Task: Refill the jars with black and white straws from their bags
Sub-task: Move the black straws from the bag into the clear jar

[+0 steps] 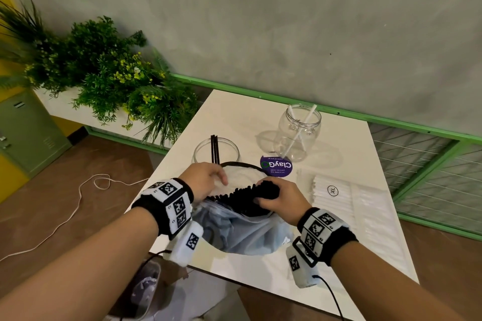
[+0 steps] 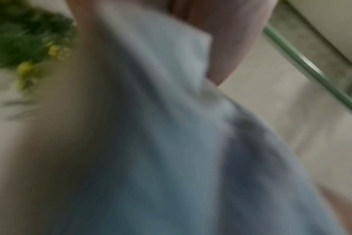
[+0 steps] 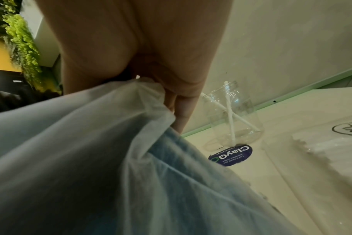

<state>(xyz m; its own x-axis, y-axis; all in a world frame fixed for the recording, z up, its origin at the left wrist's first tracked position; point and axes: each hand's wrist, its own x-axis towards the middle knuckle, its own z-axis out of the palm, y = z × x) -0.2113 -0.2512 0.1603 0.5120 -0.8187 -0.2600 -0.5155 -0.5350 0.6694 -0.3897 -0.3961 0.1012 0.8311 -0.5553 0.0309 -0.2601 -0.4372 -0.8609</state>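
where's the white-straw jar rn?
In the head view the jar with white straws stands upright at the table's far side, right of the jar with black straws, just behind the purple ClayGo sticker.

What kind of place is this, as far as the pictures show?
Probably a café or shared pantry. A sticker on the white table asks to keep pantries clean, clear jars hold drinking straws, and a planter of greenery lines the wall.

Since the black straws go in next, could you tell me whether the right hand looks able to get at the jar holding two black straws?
Probably yes: the right hand grips the black straw bundle, and the jar stands open-mouthed just beyond the bag, though the left hand lies in between.
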